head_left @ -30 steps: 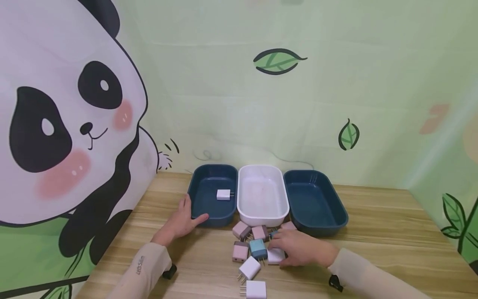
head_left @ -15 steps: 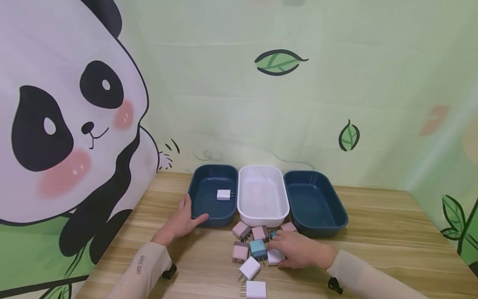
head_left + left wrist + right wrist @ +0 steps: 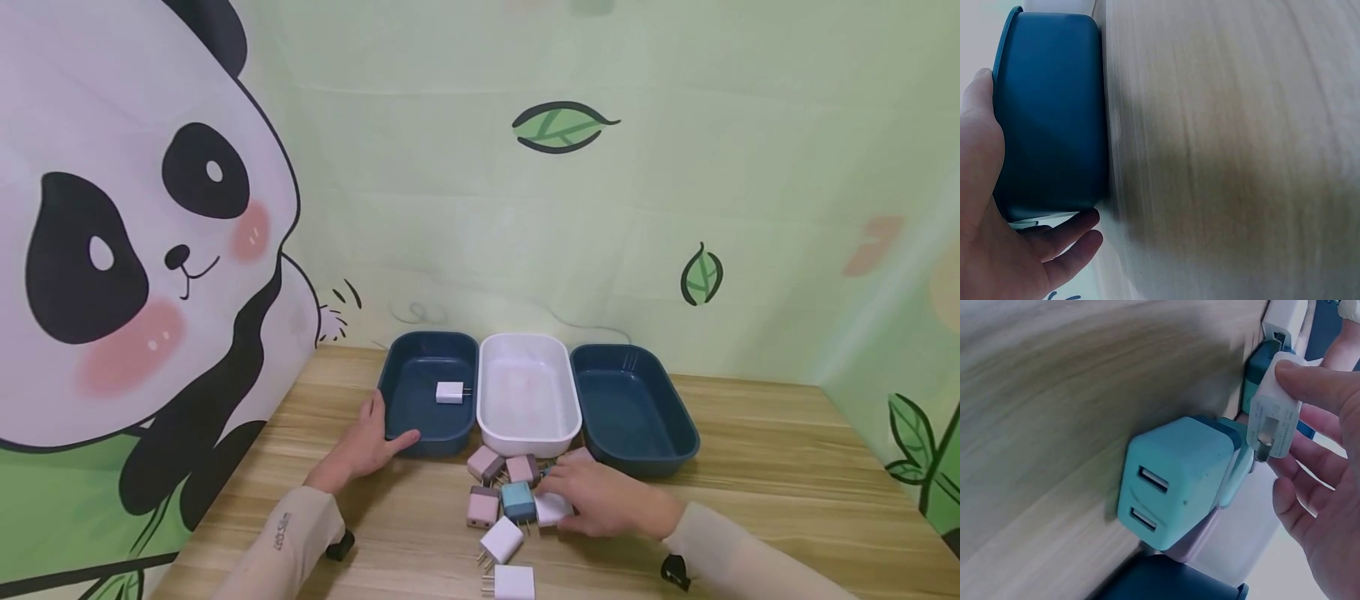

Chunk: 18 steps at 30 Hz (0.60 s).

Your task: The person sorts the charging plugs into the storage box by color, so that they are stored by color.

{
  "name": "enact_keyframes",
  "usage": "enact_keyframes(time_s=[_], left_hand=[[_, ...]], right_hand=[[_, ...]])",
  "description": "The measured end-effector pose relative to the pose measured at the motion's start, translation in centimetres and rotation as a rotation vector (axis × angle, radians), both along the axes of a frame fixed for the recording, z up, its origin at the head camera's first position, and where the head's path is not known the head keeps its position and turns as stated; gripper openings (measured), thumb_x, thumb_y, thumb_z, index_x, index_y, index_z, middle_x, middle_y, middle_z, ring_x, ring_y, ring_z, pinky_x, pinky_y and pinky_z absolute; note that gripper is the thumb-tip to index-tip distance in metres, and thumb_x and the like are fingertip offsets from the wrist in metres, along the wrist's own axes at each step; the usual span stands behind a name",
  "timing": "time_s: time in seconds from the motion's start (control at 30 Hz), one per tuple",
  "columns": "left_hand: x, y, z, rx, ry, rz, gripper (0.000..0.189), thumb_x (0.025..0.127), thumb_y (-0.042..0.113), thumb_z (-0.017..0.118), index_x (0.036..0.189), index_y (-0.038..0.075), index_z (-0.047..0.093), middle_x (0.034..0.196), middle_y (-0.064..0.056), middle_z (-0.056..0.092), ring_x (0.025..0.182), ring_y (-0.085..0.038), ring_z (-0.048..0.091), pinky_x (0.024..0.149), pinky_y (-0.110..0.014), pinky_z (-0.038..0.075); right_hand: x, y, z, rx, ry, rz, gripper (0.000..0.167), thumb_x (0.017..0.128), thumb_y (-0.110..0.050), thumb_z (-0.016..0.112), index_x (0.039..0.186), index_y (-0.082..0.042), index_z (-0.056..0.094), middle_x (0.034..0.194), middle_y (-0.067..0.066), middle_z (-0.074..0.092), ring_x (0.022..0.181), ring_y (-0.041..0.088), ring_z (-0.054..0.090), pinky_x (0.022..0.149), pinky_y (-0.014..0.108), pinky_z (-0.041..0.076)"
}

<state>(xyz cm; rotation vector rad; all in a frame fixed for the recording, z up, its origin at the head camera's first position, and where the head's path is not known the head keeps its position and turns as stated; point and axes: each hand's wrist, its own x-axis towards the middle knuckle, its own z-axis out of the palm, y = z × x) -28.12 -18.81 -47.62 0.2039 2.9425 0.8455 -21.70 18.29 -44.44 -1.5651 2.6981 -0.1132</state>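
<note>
My left hand [image 3: 360, 442] holds the near left corner of the left dark blue tray [image 3: 431, 444], thumb at the front rim and fingers along its side. In the left wrist view, two fingertips curve below the tray's wall [image 3: 1054, 112]. My right hand [image 3: 603, 498] pinches a white USB charger [image 3: 552, 510] between thumb and fingers. The right wrist view shows this charger [image 3: 1275, 406] tilted, its prong side facing the camera. Beside it is a turquoise charger [image 3: 1179, 481] with two USB ports. Another turquoise charger [image 3: 517, 502] lies left of the right fingertips.
A white tray [image 3: 528, 443] and a right dark blue tray [image 3: 637, 463] adjoin the left one. One white charger [image 3: 450, 392] lies in the left tray. Pink chargers [image 3: 482, 506] and white chargers [image 3: 501, 540] lie in front on the wooden table [image 3: 750, 500].
The white charger at my right fingertips has shifted slightly up and tilted, with the right hand almost in place. My left hand has stayed at the left tray's corner.
</note>
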Motion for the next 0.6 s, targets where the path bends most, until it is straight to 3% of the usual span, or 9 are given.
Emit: enact_keyframes(time_s=[0.33, 0.6], left_hand=[[0.0, -0.1, -0.1, -0.015, 0.016, -0.003, 0.110, 0.085, 0.058, 0.059, 0.146, -0.011, -0.001, 0.150, -0.033, 0.007, 0.131, -0.048, 0.029, 0.104, -0.056, 0.029], [0.0, -0.1, -0.1, 0.002, -0.005, 0.011, 0.112, 0.084, 0.059, 0.060, 0.147, -0.009, -0.002, 0.150, -0.032, 0.007, 0.132, -0.047, 0.028, 0.104, -0.057, 0.028]], right_hand=[[0.0, -0.4, 0.9, 0.008, -0.040, -0.075, 0.041, 0.086, -0.027, 0.069, 0.122, -0.009, 0.059, 0.111, -0.002, 0.057, 0.100, 0.009, 0.050, 0.088, 0.032, 0.045], [-0.2, -0.9, 1.9, -0.013, -0.035, -0.056, 0.041, 0.087, -0.025, 0.068, 0.123, -0.007, 0.059, 0.118, 0.003, 0.057, 0.107, 0.013, 0.051, 0.091, 0.031, 0.046]])
